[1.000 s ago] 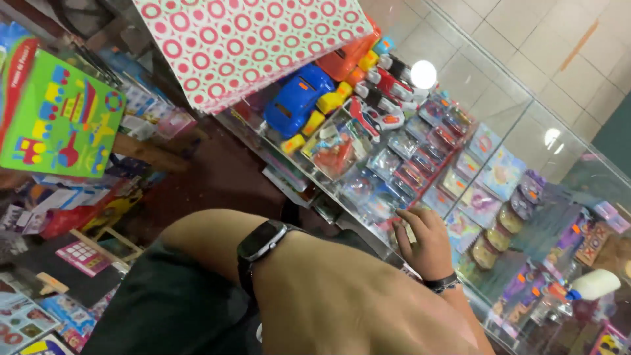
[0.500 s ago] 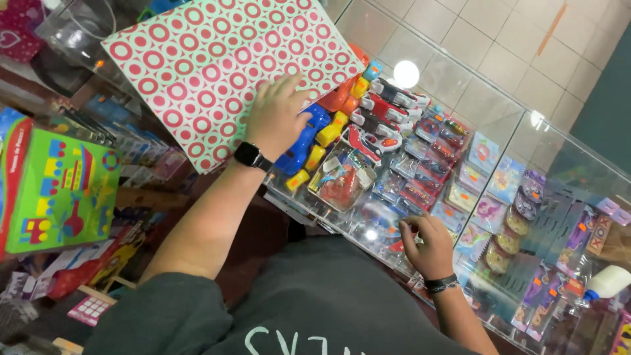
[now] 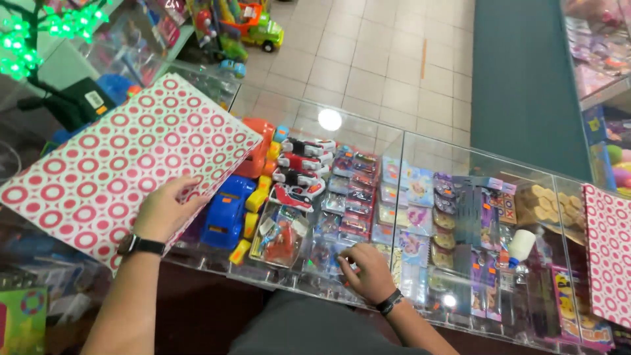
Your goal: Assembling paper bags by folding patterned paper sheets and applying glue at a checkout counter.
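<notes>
we now have the red-and-white circle-patterned wrapping sheet (image 3: pixel 112 164) lying flatter across the left end of the glass display counter (image 3: pixel 460 171), no longer tilted up as half a second ago. our left hand (image 3: pixel 164 213) rests open, palm down on its near edge, while our right hand (image 3: pixel 365 269) stays loosely curled on the glass, holding nothing we can make out.

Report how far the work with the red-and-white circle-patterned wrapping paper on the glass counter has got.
Done: the red-and-white circle-patterned wrapping paper sheet lies spread flat on the glass display counter. In hand: the left hand presses its edge, while the right hand rests on the glass, away from it. Left: no fold shows and nothing sits on the sheet.
</notes>
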